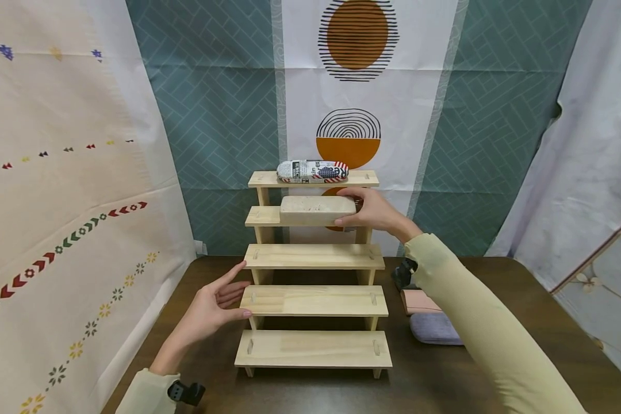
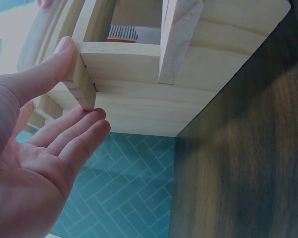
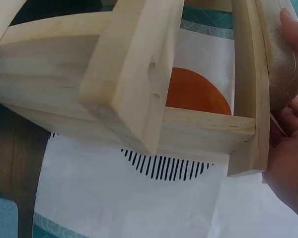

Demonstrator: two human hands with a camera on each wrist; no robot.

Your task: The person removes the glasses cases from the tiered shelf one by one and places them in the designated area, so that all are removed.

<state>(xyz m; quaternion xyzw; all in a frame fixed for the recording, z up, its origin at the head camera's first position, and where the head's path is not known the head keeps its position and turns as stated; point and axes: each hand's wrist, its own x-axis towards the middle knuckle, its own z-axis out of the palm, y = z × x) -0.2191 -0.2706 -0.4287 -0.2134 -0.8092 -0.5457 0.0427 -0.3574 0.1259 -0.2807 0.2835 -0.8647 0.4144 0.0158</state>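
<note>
A pale wooden stepped shelf stand (image 1: 313, 257) stands in the middle of the table. My left hand (image 1: 209, 310) is at its left side, with the thumb on the front edge of a lower shelf; in the left wrist view the fingers reach behind that shelf's end (image 2: 81, 87), pinching it. My right hand (image 1: 372, 211) grips the right end of a cream-coloured oblong case (image 1: 310, 211), thumb in front and fingers behind. The case lies along the second shelf from the top (image 1: 263, 217); its seam shows in the right wrist view. A newspaper-print case (image 1: 310, 171) rests on the top shelf.
On the dark wooden table (image 1: 212, 368), right of the stand, lie a purple case (image 1: 434, 329), a pink case (image 1: 418, 302) and a dark item, partly hidden by my right arm. Patterned cloths (image 1: 222, 115) hang behind and at both sides.
</note>
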